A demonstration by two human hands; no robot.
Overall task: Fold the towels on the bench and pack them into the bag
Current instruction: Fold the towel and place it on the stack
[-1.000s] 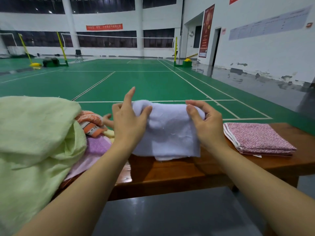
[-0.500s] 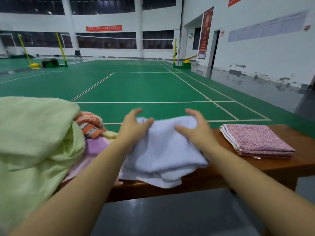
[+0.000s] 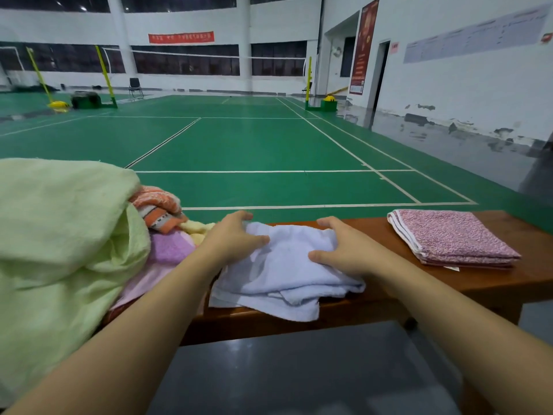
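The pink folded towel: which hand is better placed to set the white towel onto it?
Probably the right hand: it rests on the white towel nearest the pink folded towel.

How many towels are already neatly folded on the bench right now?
1: the pink speckled towel on the right end of the bench. The white towel under both hands is partly folded; the heap at the left is loose and may hide more.

Green towel (image 3: 59,250) cut off, perhaps unfolded
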